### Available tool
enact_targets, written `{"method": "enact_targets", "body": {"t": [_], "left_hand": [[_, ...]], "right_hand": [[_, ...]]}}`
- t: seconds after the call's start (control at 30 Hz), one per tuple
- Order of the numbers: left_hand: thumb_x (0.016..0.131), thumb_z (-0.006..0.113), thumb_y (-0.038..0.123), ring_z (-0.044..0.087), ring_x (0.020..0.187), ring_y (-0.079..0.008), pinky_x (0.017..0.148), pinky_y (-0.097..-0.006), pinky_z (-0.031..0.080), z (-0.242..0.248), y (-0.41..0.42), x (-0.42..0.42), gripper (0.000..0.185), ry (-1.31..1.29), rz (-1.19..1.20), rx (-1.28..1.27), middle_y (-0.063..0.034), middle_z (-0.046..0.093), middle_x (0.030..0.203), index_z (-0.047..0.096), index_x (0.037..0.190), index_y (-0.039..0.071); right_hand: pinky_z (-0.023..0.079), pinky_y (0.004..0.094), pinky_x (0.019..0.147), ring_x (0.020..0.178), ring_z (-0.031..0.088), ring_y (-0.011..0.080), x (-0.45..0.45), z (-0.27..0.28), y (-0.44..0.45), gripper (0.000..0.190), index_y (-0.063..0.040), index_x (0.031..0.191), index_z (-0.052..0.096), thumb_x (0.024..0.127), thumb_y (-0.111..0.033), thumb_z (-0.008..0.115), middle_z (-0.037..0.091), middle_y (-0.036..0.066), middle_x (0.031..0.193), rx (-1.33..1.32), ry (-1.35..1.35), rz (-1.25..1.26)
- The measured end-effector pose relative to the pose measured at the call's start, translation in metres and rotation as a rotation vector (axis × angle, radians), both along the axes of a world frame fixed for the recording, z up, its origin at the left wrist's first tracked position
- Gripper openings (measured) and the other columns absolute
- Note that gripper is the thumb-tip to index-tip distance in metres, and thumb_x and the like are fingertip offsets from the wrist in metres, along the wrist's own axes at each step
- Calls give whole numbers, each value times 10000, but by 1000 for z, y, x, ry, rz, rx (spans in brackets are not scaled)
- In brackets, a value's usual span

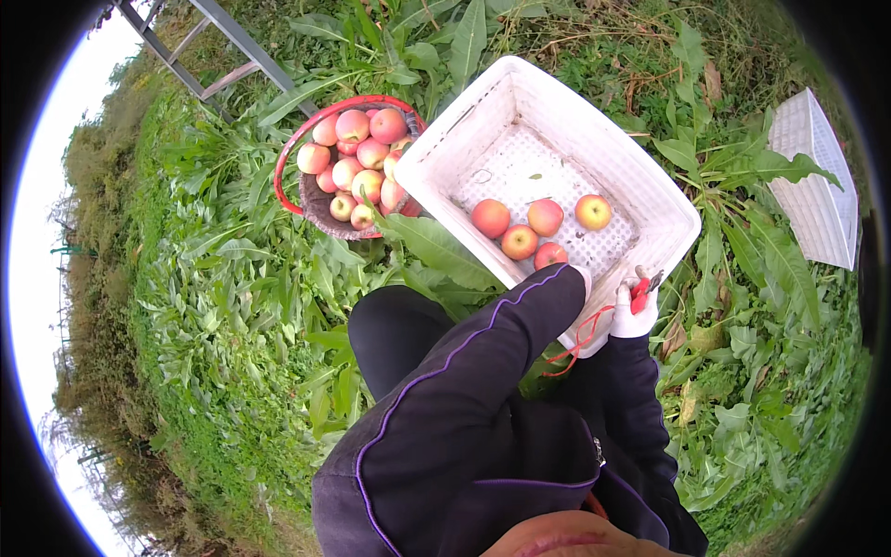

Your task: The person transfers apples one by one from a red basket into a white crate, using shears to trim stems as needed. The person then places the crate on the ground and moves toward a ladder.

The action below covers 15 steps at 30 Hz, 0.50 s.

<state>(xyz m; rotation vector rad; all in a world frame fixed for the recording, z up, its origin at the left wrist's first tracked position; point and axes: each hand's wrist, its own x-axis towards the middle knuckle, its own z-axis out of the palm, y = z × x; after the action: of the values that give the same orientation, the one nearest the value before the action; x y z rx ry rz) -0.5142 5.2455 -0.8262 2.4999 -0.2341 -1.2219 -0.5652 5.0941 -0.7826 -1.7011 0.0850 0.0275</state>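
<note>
Before me lies a white plastic crate (605, 132) with several red-yellow apples (545, 217) on its perforated floor. My left hand (585, 278), in a white glove, reaches into the crate; the dark sleeve hides nearly all of it, so its hold is hidden. The nearest apple (550, 255) is partly covered by the cuff. At the crate's near right edge, my gloved right hand (635, 317) holds red-handled pruning snips (640, 294), from which a red cord (588, 331) loops down. Left of the crate, a cloth-lined basket (327, 217) with a red handle is full of apples (367, 154).
A metal ladder (240, 35) stands at the upper left. A second white plastic crate (811, 181) lies tilted among weeds at the far right. Broad-leaved green plants (237, 278) cover the ground around the crate and basket. My bent knee (393, 327) is beside the crate.
</note>
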Motion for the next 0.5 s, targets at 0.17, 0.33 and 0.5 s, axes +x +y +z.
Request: {"method": "enact_targets", "body": {"t": [0.17, 0.33, 0.5], "left_hand": [[827, 581, 170, 656, 965, -268, 824, -358, 511, 53, 127, 56, 269, -250, -147, -390, -121, 683, 1109, 690, 1063, 99], [835, 504, 37, 659, 820, -264, 770, -340, 521, 92, 333, 5, 194, -1101, 1003, -338, -148, 663, 832, 661, 946, 9], [805, 683, 281, 563, 1183, -340, 975, -360, 463, 45, 386, -36, 760, -415, 1067, 257, -219, 514, 1353, 345, 1442, 40]], "right_hand": [[457, 249, 823, 844, 546, 108, 0, -7, -4, 478, 51, 1302, 468, 834, 53, 564, 571, 42, 929, 103, 61, -39], [458, 254, 795, 818, 549, 124, -2, -8, -4, 480, 47, 1328, 428, 859, 52, 525, 561, 47, 905, 142, 39, -16], [448, 235, 713, 792, 536, 116, -2, 0, -6, 497, 44, 1347, 422, 860, 46, 523, 544, 49, 934, 101, 64, 19]]}}
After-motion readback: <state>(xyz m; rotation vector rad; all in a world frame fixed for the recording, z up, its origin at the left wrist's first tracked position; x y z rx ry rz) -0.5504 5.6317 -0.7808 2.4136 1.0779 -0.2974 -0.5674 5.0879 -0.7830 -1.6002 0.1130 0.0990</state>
